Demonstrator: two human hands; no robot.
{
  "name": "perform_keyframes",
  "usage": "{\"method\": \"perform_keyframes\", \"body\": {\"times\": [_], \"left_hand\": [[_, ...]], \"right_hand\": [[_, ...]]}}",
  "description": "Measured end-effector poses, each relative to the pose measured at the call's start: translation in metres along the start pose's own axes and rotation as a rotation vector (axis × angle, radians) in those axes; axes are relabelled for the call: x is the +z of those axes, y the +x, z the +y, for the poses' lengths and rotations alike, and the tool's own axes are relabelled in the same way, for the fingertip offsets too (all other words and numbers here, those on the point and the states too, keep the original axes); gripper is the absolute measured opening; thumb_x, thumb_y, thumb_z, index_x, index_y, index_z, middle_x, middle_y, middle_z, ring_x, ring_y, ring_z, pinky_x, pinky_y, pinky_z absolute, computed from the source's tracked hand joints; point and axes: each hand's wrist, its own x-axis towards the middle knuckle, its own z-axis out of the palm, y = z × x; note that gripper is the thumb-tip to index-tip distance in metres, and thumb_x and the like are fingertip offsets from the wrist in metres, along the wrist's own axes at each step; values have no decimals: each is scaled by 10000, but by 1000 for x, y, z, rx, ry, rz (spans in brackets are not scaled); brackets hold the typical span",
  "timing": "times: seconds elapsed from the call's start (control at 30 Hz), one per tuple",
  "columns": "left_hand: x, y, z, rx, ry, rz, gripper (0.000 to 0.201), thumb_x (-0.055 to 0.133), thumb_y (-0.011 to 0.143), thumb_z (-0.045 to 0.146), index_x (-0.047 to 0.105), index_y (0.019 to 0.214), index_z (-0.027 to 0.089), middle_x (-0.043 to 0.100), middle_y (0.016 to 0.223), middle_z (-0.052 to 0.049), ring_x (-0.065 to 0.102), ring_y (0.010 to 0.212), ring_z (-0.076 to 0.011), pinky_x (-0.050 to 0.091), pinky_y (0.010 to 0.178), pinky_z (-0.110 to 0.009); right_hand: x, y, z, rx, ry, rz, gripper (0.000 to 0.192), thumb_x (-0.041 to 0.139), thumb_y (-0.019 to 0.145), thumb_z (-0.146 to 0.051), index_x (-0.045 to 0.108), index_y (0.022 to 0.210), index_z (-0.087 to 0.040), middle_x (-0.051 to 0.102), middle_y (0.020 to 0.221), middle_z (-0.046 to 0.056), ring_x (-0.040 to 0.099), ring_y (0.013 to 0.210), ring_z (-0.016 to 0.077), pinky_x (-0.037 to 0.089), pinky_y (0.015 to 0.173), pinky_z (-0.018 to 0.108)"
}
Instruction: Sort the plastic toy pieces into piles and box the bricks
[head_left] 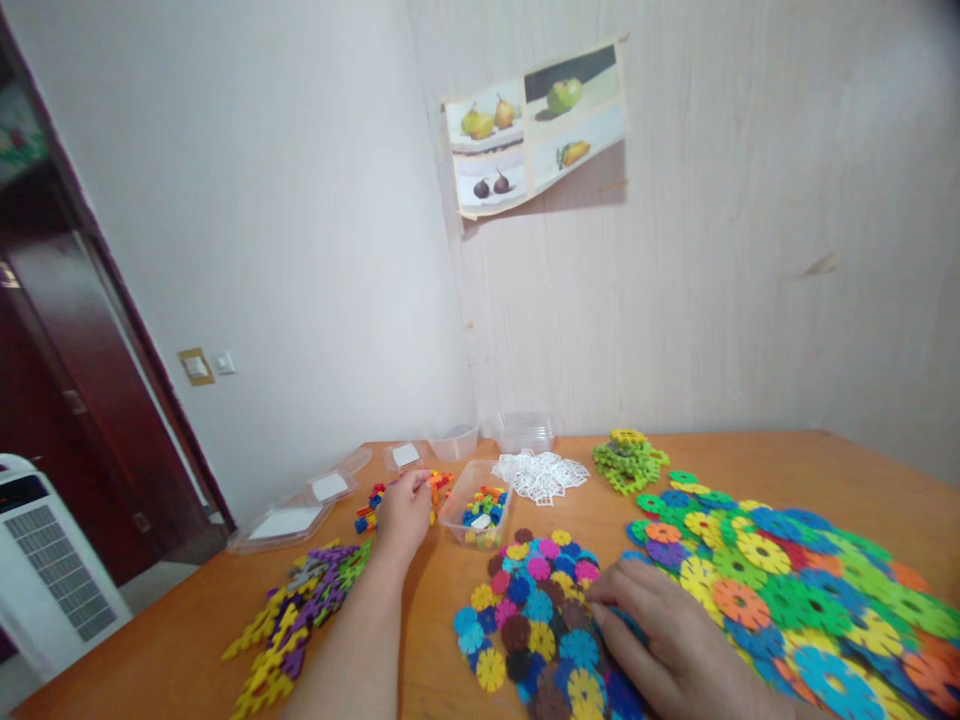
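Observation:
My left hand (405,515) reaches over a pile of small red, blue, yellow and orange plastic building pieces (369,508). Its fingers are pinched together; whatever is between them is too small to make out. Just right of it stands a clear plastic box (455,508) with similar colourful pieces inside. My right hand (652,625) rests loosely, fingers stretched forward, at the right side of a heap of small flower-shaped discs (538,607). No object shows in its grasp, and part of the heap is hidden beneath it.
Larger notched discs (761,550) spread over the table's right side. Green pieces (630,465) and white lattice pieces (541,477) lie at the back. Clear containers (525,432) stand by the wall. Lids (289,522) and yellow-purple interlocking pieces (300,620) lie to the left.

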Motion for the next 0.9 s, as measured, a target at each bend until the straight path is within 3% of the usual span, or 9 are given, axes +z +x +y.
{"method": "perform_keyframes", "body": {"times": [0.1,0.17,0.3,0.4,0.63,0.73,0.9], "left_hand": [[0,4,3,27,-265,61,371,470,937,321,643,1243,201,694,1260,-71,645,1129,-175,483,960,-305],[0,2,2,58,-173,35,354,465,943,315,664,1213,199,706,1233,-75,644,1127,-182,474,971,-314],[0,-9,-6,141,264,-111,258,525,907,253,736,1054,236,736,1129,-60,638,1078,-208,440,966,-330],[3,-15,-6,196,462,-135,229,568,891,318,750,1018,261,723,1137,-54,607,1092,-237,419,955,-353],[1,-19,9,258,547,-122,318,499,929,425,761,989,257,692,1191,-72,522,1166,-277,395,959,-401],[3,-20,10,274,551,-135,326,485,932,414,758,1006,252,681,1224,-76,509,1187,-293,389,966,-424],[10,-21,6,279,546,-132,343,453,942,404,757,969,248,680,1212,-82,477,1226,-313,367,984,-450]], "right_hand": [[1,0,1,-5,10,14,212,441,999,-279,645,957,-239,654,882,59,623,838,199,499,738,311],[2,-1,3,-8,8,32,200,446,993,-266,643,976,-234,654,890,64,624,852,204,503,754,319],[3,-3,3,-5,14,46,195,453,988,-269,646,997,-242,654,903,61,628,857,207,511,767,331],[2,-2,3,33,40,65,194,465,984,-286,643,1055,-251,664,959,61,632,898,213,515,798,343],[5,3,8,222,199,95,264,441,994,-380,642,1105,-250,684,1069,61,634,1016,217,505,901,342],[11,11,14,353,276,167,310,462,969,-422,644,1143,-241,691,1136,71,629,1082,233,488,948,347],[23,57,24,455,422,261,328,500,907,-414,673,1101,-213,722,1081,65,640,1053,248,482,929,347]]}}
